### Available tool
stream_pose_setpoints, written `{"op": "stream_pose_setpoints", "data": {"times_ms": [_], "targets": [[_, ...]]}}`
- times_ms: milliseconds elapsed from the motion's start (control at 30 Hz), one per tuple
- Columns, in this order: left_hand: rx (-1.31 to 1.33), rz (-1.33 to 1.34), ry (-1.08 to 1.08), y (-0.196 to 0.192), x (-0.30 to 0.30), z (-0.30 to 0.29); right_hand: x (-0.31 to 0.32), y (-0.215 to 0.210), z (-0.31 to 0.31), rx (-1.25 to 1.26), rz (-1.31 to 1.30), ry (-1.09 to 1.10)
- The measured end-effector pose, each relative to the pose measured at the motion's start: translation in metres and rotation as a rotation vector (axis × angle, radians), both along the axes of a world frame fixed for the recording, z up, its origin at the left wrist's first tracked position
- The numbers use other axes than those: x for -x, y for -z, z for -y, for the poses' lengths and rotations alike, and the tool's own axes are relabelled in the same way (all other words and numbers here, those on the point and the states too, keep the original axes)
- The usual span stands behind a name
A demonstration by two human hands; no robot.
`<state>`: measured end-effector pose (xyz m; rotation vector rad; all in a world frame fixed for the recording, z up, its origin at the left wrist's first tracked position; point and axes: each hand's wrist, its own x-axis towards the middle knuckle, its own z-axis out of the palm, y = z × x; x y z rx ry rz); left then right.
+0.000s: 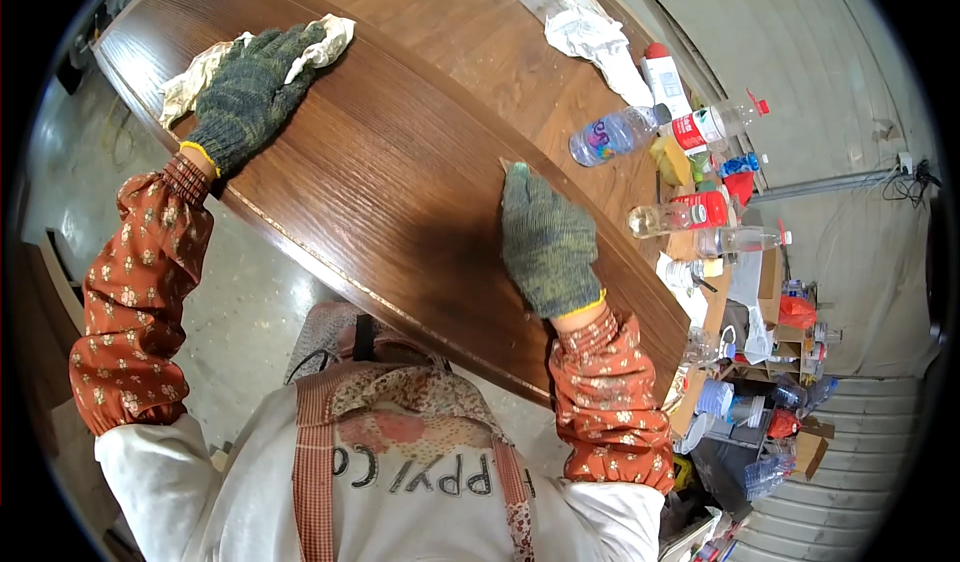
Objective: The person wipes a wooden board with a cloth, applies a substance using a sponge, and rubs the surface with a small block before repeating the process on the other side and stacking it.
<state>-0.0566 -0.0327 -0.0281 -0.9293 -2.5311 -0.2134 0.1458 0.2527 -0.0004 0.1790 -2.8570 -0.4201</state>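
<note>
A long, dark brown wood-grain board (380, 152) with a curved edge lies across the table in front of me. My left hand (250, 92), in a dark green knit glove with a yellow cuff, presses a cream cloth (325, 47) onto the board's left part. The cloth sticks out on both sides of the glove. My right hand (548, 242), gloved the same way, rests on the board's right part with its fingers drawn together. Something small and pale shows at its fingertips; I cannot make out what it is.
Beyond the board, the brown tabletop (440, 32) holds a crumpled white cloth (600, 47), a plastic bottle with a purple label (615, 134), a yellow sponge (672, 160) and several more bottles. Cluttered boxes (810, 452) stand at the right. Grey floor (250, 282) shows below the board's near edge.
</note>
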Motion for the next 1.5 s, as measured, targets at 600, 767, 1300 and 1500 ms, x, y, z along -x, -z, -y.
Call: {"op": "stream_pose_setpoints", "data": {"times_ms": [600, 767, 1300, 1500], "targets": [[0.027, 0.025, 0.009, 0.0, 0.0, 0.0, 0.012, -0.016, 0.0, -0.066, 0.113, 0.036], [0.026, 0.002, 0.001, 0.004, 0.0, 0.002, 0.012, -0.013, 0.0, -0.027, 0.09, 0.037], [0.021, 0.021, -0.023, 0.004, 0.0, -0.001, 0.03, -0.013, 0.017, -0.045, -0.024, -0.095], [0.004, 0.043, -0.033, 0.001, -0.001, -0.001, 0.031, -0.012, 0.018, 0.001, -0.067, -0.13]]}}
